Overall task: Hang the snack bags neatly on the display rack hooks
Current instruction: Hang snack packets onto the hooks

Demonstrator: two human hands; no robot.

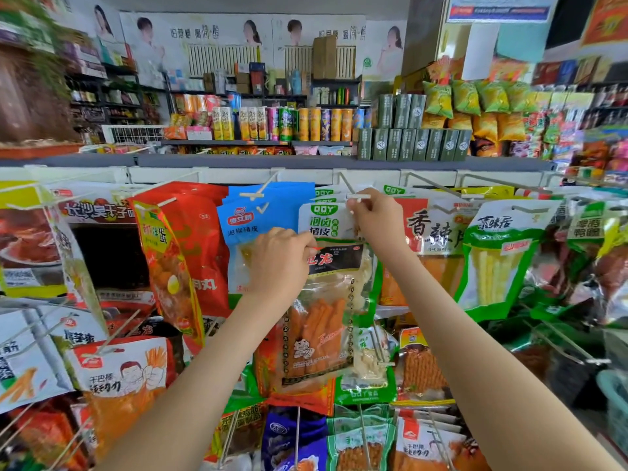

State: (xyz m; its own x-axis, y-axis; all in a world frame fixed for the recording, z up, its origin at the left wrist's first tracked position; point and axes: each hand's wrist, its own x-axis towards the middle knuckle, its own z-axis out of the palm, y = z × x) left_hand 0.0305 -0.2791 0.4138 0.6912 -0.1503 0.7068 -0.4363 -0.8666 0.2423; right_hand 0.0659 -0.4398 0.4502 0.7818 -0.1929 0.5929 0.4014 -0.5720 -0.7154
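Left hand [278, 258] pinching orange snack bag [316, 331], right hand [377, 217] pinching green bag [323, 218] at hook [358, 196]

Hidden and cropped
The right hand [375, 215] covers the hang hole of the green bag [323, 219], possibly hooked; left-edge packets [20, 239] are cropped.

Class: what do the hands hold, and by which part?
Left hand pinches the black-topped bag at its upper left corner; right hand pinches the green-and-white bag at its top edge.
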